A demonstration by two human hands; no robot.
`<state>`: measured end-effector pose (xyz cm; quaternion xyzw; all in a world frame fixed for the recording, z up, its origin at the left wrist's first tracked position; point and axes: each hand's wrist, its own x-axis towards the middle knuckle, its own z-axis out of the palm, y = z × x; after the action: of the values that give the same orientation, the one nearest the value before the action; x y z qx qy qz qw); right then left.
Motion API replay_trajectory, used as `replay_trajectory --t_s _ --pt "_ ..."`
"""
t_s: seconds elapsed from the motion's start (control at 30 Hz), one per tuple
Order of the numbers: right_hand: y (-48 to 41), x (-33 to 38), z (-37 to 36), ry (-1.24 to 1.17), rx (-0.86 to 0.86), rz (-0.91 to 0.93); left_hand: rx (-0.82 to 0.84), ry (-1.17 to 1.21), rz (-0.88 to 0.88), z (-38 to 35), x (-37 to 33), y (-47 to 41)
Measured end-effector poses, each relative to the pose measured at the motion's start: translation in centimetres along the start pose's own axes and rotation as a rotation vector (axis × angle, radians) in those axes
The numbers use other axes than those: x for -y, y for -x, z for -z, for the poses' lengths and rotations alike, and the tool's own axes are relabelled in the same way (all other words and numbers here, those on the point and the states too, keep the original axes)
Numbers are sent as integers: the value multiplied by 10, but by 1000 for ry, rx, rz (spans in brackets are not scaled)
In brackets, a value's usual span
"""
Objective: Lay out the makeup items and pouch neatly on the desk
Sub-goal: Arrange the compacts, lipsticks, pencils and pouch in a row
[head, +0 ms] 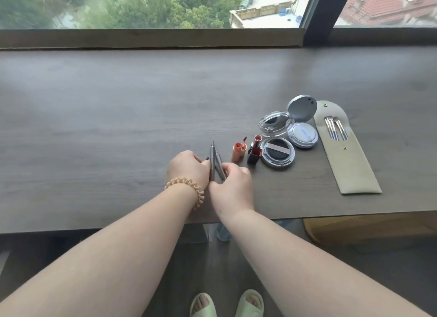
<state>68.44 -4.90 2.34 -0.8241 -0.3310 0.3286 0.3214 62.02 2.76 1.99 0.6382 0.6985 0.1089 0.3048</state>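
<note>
Two thin grey makeup pencils lie on the dark wooden desk (118,127) near its front edge. My left hand (188,166) grips the longer pencil (212,156), which points away from me. My right hand (233,189) grips the shorter pencil (219,161) beside it. To the right stand an orange lip gloss tube (237,152) with its wand out, an uncapped dark red lipstick (255,151), an open black cushion compact (279,153) and an open silver-blue compact (302,133). A beige pouch (347,163) lies flat at far right, its flap open, small brushes (335,128) inside.
A window sill (151,37) and a dark window post (324,14) run along the back of the desk. A yellow stool (366,227) shows below the desk's front edge at right. My feet in green slippers (227,303) stand on the floor.
</note>
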Motion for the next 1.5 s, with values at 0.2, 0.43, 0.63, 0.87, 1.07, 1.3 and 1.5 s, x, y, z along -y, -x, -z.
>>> replay_trajectory --t_s 0.2,0.43,0.63,0.87,1.07,1.3,1.5 --pt "16 -13 0 477 -25 332 31 -237 -95 4 10 -6" --pt "21 -32 -10 767 17 421 69 -296 -189 2 7 -2" --pt "25 -43 -7 859 96 451 99 -296 -219 0 3 -11" --pt "11 -30 -6 861 149 492 90 -304 -233 0 0 -21" --pt "-6 -16 -10 862 144 457 75 -286 -220 0 -5 -30" --pt "-9 -18 -6 897 144 484 83 -287 -227 -1 -9 -32" --pt "-4 -18 2 906 99 516 86 -301 -222 -4 -11 -30"
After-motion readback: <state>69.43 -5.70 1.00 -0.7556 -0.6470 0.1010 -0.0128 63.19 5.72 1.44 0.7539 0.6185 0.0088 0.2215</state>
